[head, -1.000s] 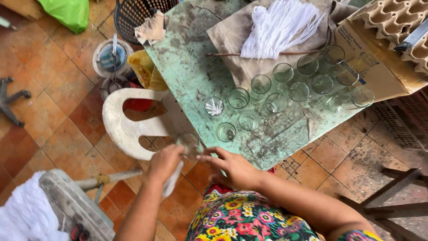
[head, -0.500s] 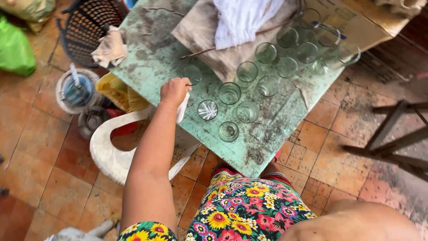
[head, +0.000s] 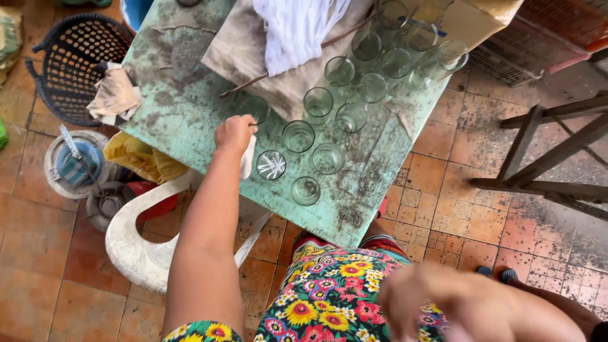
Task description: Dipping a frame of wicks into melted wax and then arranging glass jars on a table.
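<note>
While the left hand is stretched out over the green table, its fingers are clenched around a white cloth, which hangs down from the fist onto the tabletop. The fist lies just left of a glass with white matter inside it, and just near of another glass at the edge of a grey-brown sheet. More empty glasses are ranged to the right: one beside the fist, one further right, and one nearest the table's near edge. Further rows of glasses run toward the far right corner, partly on the sheet.

A white bundle of threads is laid on the far part of the sheet, with a thin stick under it.

The right hand is seen blurred at the near right, above a flowered garment; whether its fingers are curled or released cannot be told, and nothing can be made out in it.

Left of the table, a black basket with a rag on its rim is seen, and nearer, a white plastic chair on the tiled floor.
</note>
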